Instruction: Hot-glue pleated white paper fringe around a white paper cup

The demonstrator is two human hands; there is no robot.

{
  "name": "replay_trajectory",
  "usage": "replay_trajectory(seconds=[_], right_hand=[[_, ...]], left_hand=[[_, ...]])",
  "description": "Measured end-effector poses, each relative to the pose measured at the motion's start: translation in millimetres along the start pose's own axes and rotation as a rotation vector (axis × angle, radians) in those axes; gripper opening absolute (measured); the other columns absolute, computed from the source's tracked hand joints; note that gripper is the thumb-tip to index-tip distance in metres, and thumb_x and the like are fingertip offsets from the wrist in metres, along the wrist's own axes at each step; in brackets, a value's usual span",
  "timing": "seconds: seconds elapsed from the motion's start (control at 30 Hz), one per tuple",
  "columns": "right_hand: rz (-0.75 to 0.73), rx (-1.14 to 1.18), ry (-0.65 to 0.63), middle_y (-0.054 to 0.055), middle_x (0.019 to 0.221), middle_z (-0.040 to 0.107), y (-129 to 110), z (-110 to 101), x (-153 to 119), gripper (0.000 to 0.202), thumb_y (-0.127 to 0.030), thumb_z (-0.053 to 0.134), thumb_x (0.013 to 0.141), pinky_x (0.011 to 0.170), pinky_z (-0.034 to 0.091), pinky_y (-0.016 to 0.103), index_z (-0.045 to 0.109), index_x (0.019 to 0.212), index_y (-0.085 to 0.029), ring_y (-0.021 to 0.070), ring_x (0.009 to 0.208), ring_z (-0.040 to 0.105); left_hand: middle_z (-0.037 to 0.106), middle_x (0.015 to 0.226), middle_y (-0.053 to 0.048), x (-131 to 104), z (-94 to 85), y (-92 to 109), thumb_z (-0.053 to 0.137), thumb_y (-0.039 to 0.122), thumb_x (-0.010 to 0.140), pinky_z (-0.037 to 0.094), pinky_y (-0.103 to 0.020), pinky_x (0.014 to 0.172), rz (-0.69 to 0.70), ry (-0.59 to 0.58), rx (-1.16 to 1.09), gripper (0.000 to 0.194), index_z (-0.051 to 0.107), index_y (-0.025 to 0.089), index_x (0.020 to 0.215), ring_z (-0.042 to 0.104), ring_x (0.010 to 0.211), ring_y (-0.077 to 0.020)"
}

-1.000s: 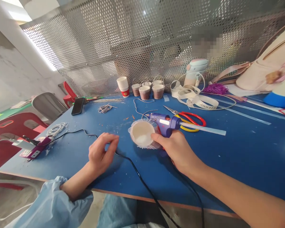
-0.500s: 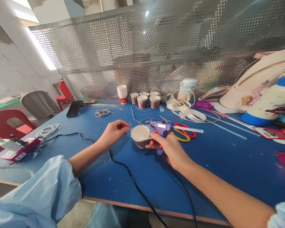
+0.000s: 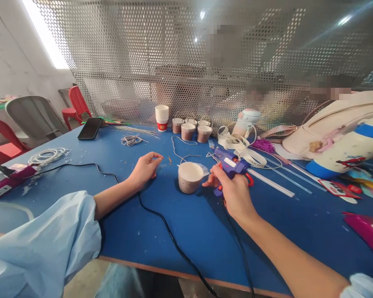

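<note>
My right hand [image 3: 236, 194] grips a purple hot glue gun [image 3: 231, 161] with a clear glue stick [image 3: 272, 182] jutting from its back. The nozzle points up and away to the left. Just left of that hand a cup wrapped in brownish cord [image 3: 189, 184] stands upright on the table, and a clear film-like piece sticks out by its rim. To the left of the cup is my left hand [image 3: 145, 169], apart from it, fingers curled into a pinch; anything between them is too small to make out. Scissors lie mostly hidden behind the glue gun.
Several wrapped cups [image 3: 188, 131] and a paper cup stack [image 3: 162, 119] stand by the perforated metal screen [image 3: 127, 62]. A black cord [image 3: 164, 223] crosses the blue table [image 3: 127, 244]. Ribbon [image 3: 255, 157], a bottle [image 3: 345, 149] and a bag lie right; a phone [image 3: 90, 128] lies left.
My right hand has let go of the cup and moved right with the glue gun, which now tilts. The cup now stands alone. My left hand has drawn away from it. The view has shifted.
</note>
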State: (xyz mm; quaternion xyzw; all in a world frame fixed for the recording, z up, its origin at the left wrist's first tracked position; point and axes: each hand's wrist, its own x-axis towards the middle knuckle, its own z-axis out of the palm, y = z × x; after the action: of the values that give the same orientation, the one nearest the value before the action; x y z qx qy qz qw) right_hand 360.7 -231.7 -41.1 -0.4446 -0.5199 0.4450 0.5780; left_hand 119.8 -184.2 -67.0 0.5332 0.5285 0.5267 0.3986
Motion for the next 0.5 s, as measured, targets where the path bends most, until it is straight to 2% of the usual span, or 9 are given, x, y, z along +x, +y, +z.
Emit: replay_trajectory(seconds=[0.1, 0.17, 0.27, 0.3, 0.37, 0.43, 0.5], right_hand=[[-0.066, -0.018, 0.094, -0.004, 0.060, 0.058, -6, -9, 4, 0.028, -0.043, 0.069, 0.080, 0.060, 0.053, 0.027, 0.058, 0.081, -0.018, 0.0134, 0.056, 0.062], [-0.107, -0.004, 0.144, -0.004, 0.059, 0.057, -9, -16, 8, 0.027, -0.042, 0.070, 0.079, 0.056, 0.052, 0.027, 0.059, 0.081, -0.018, 0.0138, 0.056, 0.061], [-0.128, -0.001, 0.141, -0.004, 0.058, 0.056, -10, -23, 12, 0.025, -0.040, 0.070, 0.079, 0.053, 0.051, 0.027, 0.059, 0.082, -0.017, 0.0144, 0.055, 0.060], [-0.131, -0.018, 0.134, -0.004, 0.058, 0.055, -10, -24, 13, 0.024, -0.039, 0.069, 0.079, 0.053, 0.051, 0.028, 0.059, 0.082, -0.018, 0.0142, 0.054, 0.060], [-0.143, -0.073, 0.116, -0.005, 0.059, 0.055, -12, -26, 11, 0.022, -0.038, 0.068, 0.081, 0.054, 0.051, 0.028, 0.058, 0.083, -0.018, 0.0139, 0.054, 0.059], [-0.179, -0.146, 0.090, -0.005, 0.061, 0.056, -16, -25, 7, 0.019, -0.036, 0.065, 0.083, 0.057, 0.052, 0.029, 0.057, 0.082, -0.019, 0.0138, 0.053, 0.060], [-0.237, -0.226, 0.060, -0.004, 0.063, 0.057, -21, -23, 2, 0.015, -0.032, 0.063, 0.084, 0.064, 0.053, 0.032, 0.057, 0.081, -0.019, 0.0139, 0.055, 0.061]], left_hand=[[0.033, 0.047, 0.010, -1, -5.3, -4, 0.058, 0.032, 0.075, 0.030, -0.021, 0.042, 0.018, 0.072, 0.065, 0.019, 0.060, 0.017, 0.086, 0.033, 0.040, -0.0076], [0.042, 0.054, 0.007, 0, -9.8, -6, 0.058, 0.024, 0.071, 0.033, -0.022, 0.047, 0.050, 0.122, 0.110, 0.022, 0.062, 0.017, 0.091, 0.041, 0.046, -0.0093], [0.057, 0.082, 0.001, 2, -15.2, -2, 0.063, 0.016, 0.062, 0.042, -0.024, 0.064, 0.131, 0.161, 0.174, 0.040, 0.063, 0.019, 0.102, 0.052, 0.067, -0.0122], [0.059, 0.087, -0.001, 1, -16.2, 1, 0.064, 0.018, 0.064, 0.043, -0.025, 0.069, 0.168, 0.149, 0.221, 0.038, 0.064, 0.020, 0.102, 0.054, 0.072, -0.0132], [0.061, 0.080, -0.001, -3, -16.8, 8, 0.060, 0.029, 0.074, 0.042, -0.027, 0.070, 0.220, 0.103, 0.357, 0.023, 0.066, 0.019, 0.094, 0.054, 0.070, -0.0144], [0.056, 0.064, 0.001, -8, -15.9, 14, 0.050, 0.036, 0.085, 0.041, -0.026, 0.065, 0.242, 0.073, 0.487, 0.025, 0.067, 0.017, 0.085, 0.051, 0.061, -0.0141], [0.054, 0.061, 0.003, -14, -14.0, 16, 0.046, 0.035, 0.088, 0.041, -0.025, 0.061, 0.291, 0.074, 0.535, 0.027, 0.065, 0.017, 0.095, 0.049, 0.056, -0.0127]])
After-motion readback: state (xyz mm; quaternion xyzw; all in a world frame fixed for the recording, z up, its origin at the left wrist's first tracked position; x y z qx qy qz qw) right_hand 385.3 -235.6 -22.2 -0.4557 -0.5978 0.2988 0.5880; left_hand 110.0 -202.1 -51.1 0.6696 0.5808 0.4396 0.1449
